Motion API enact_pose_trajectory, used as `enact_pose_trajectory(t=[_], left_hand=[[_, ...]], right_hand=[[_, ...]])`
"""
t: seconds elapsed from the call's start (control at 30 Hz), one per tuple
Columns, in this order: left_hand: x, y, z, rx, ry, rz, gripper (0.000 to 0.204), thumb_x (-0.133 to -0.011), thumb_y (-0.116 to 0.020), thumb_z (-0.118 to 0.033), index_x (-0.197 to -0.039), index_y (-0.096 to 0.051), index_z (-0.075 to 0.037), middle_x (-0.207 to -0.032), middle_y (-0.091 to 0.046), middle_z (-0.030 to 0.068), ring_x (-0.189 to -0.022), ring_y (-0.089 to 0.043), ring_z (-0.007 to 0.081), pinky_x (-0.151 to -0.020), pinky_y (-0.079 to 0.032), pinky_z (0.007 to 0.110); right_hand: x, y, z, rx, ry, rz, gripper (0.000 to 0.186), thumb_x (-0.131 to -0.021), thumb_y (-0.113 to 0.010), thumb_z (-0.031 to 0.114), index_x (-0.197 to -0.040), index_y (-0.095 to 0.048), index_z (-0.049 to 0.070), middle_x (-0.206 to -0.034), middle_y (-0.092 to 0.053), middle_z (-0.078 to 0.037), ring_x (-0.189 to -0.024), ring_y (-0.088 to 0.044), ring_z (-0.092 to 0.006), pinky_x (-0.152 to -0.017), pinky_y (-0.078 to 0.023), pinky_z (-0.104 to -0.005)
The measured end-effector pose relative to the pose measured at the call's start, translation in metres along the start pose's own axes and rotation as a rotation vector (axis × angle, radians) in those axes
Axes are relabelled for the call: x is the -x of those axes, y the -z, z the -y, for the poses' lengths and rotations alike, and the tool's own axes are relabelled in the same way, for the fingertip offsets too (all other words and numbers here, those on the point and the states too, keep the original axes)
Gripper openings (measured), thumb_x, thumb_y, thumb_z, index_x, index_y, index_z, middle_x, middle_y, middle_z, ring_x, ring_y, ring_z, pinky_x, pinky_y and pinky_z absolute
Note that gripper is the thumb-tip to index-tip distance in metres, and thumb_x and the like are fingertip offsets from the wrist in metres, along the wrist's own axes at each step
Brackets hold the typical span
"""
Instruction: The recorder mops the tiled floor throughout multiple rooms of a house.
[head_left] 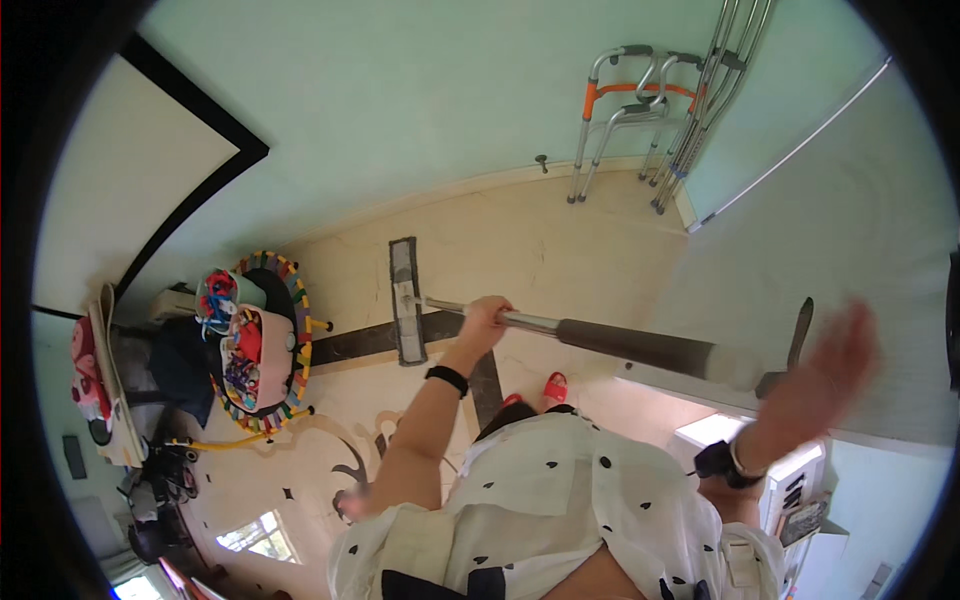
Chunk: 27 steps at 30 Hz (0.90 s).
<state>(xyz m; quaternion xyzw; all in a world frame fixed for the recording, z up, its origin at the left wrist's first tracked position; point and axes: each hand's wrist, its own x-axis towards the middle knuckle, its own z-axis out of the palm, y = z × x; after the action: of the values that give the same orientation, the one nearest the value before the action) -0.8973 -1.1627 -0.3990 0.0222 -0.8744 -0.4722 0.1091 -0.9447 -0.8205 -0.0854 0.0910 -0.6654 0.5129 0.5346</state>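
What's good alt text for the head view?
A person's left hand grips a mop pole, its flat head on the floor; open, blurred right hand near the pole's other end. Toy bins on a small trampoline at left; walker and crutches by the wall.

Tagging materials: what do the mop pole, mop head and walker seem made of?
Mop pole: probably metal, from its smooth silvery sheen; its thick dark grip looks matte, foam or plastic.
Mop head: perhaps fabric, judging by its soft dark border; the rest is unclear.
Walker: likely metal, its silvery tubes catching highlights.
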Motion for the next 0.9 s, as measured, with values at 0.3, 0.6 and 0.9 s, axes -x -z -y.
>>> enact_pose_trajectory(t=[0.3, 0.6, 0.9], left_hand=[[-0.027, -0.006, 0.07, -0.219, 0.112, -0.325, 0.022, -0.065, -0.068, -0.004, -0.082, -0.055, -0.007, -0.081, -0.056, 0.0099, -0.078, -0.053, 0.0321, -0.071, -0.042, 0.04], [-0.126, 0.021, 0.103, -0.109, 0.07, -0.082, 0.017, -0.064, -0.069, -0.005, -0.075, -0.057, -0.008, -0.074, -0.061, 0.0117, -0.074, -0.06, 0.0305, -0.065, -0.048, 0.038], [-0.182, 0.085, 0.222, -0.515, 0.417, 0.012, 0.023, -0.061, -0.065, -0.001, -0.082, -0.063, -0.01, -0.081, -0.061, 0.0125, -0.082, -0.058, 0.0341, -0.073, -0.046, 0.043]], right_hand=[[0.013, -0.152, -0.04, -1.436, -0.385, 1.226, 0.032, -0.073, -0.073, 0.031, -0.067, -0.054, 0.006, -0.053, -0.054, -0.005, -0.044, -0.053, -0.018, -0.047, -0.046, -0.0326], [-0.021, -0.236, -0.085, -1.328, -0.617, 1.048, 0.028, -0.078, -0.06, 0.015, -0.057, -0.041, 0.011, -0.045, -0.049, -0.004, -0.035, -0.045, -0.0143, -0.039, -0.045, -0.0265], [0.077, -0.329, -0.122, -1.034, -0.964, 0.815, 0.019, -0.079, -0.052, 0.007, -0.065, -0.039, 0.009, -0.051, -0.044, -0.004, -0.046, -0.041, -0.0172, -0.051, -0.038, -0.0352]])
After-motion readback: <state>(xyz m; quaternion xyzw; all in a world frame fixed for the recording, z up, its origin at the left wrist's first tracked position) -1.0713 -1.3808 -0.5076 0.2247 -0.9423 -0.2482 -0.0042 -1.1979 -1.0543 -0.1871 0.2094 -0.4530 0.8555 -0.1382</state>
